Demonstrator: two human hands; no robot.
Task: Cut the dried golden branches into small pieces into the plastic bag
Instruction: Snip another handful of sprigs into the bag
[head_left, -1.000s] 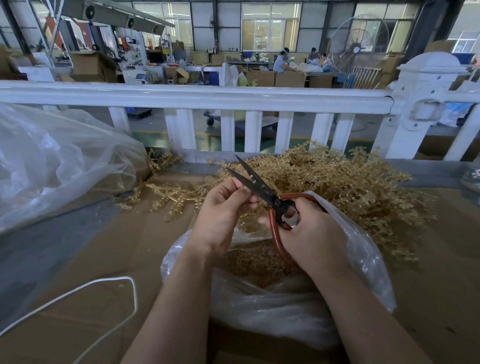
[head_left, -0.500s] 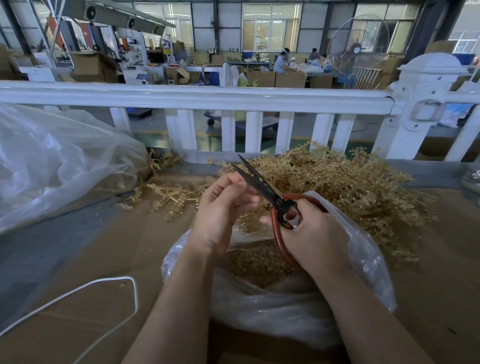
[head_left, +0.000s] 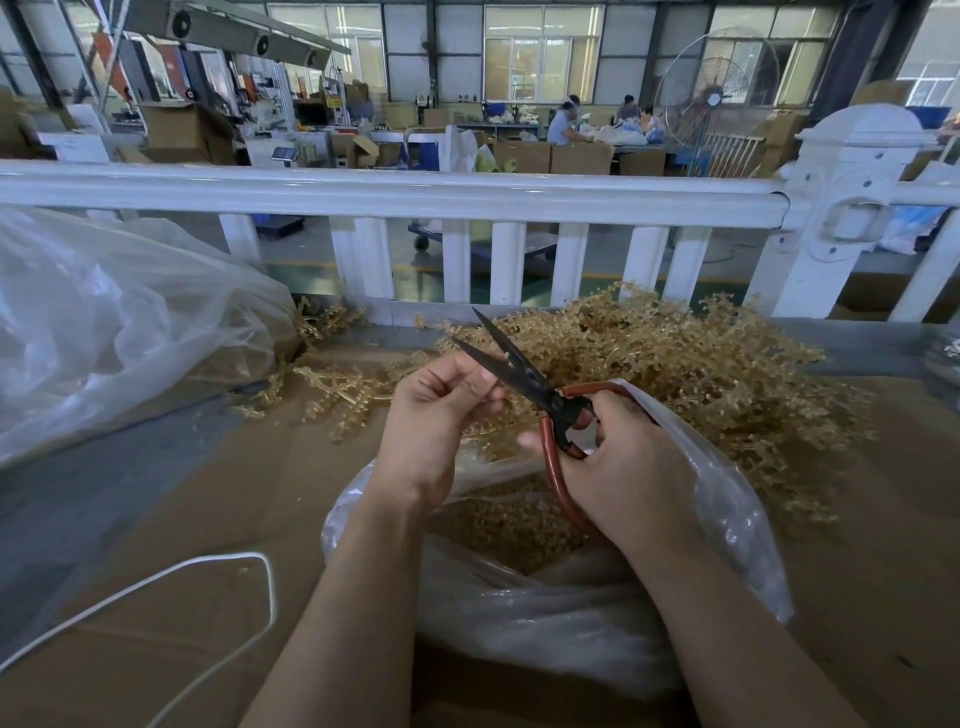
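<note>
A heap of dried golden branches (head_left: 691, 374) lies on the cardboard-covered table in front of the white fence. Below it stands an open clear plastic bag (head_left: 727, 525) holding cut golden pieces (head_left: 514, 525). My right hand (head_left: 623, 467) grips the red handles of black-bladed scissors (head_left: 524, 371), whose blades are spread apart and point up and left. My left hand (head_left: 441, 410) is curled over the bag's mouth, fingertips pinched beside the lower blade; whatever small piece it holds is hidden by the fingers.
A large clear plastic bag (head_left: 114, 322) lies at the left, with a few loose golden sprigs (head_left: 337, 395) beside it. A white cord (head_left: 208, 577) loops over the cardboard at lower left. The white fence (head_left: 415, 192) borders the table's far edge; people work far behind.
The scissors' blades have opened a little wider and shifted slightly. My left hand's fingertips have stayed against the lower blade. The bag and heap have not moved.
</note>
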